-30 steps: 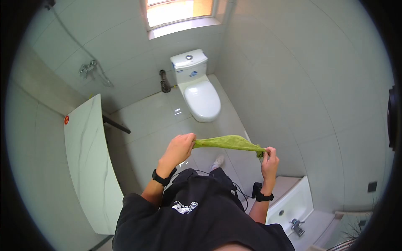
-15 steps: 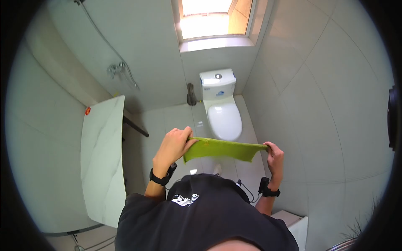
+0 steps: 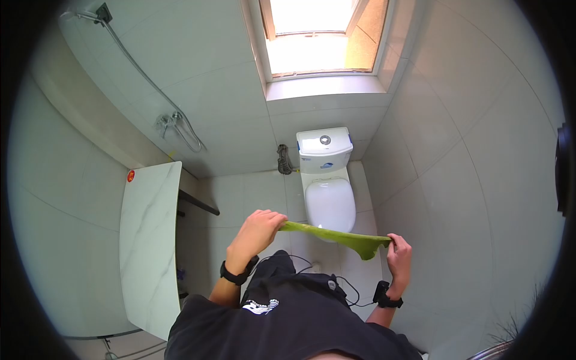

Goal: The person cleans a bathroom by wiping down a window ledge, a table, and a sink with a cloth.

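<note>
A green cloth (image 3: 336, 235) is stretched between my two hands in front of my body, with a loose fold hanging near its right end. My left hand (image 3: 258, 231) is closed on the cloth's left end. The right end is pinched in the fingers of my right hand (image 3: 399, 255). Seen from above, the cloth passes across the front of the white toilet (image 3: 330, 204), whose lid is down. I wear a black band on each wrist.
A marble-patterned board (image 3: 150, 234) stands at the left, with a dark leg beside it. A shower hose (image 3: 141, 72) hangs on the back wall, left of the window (image 3: 321, 54). A grey coiled hose (image 3: 284, 161) is beside the toilet. Tiled wall rises at the right.
The view has tilted up and turned, so more of the window shows and the sink has left view. The cloth, spread wider half a second ago, is now narrower; both hands still hold it.
</note>
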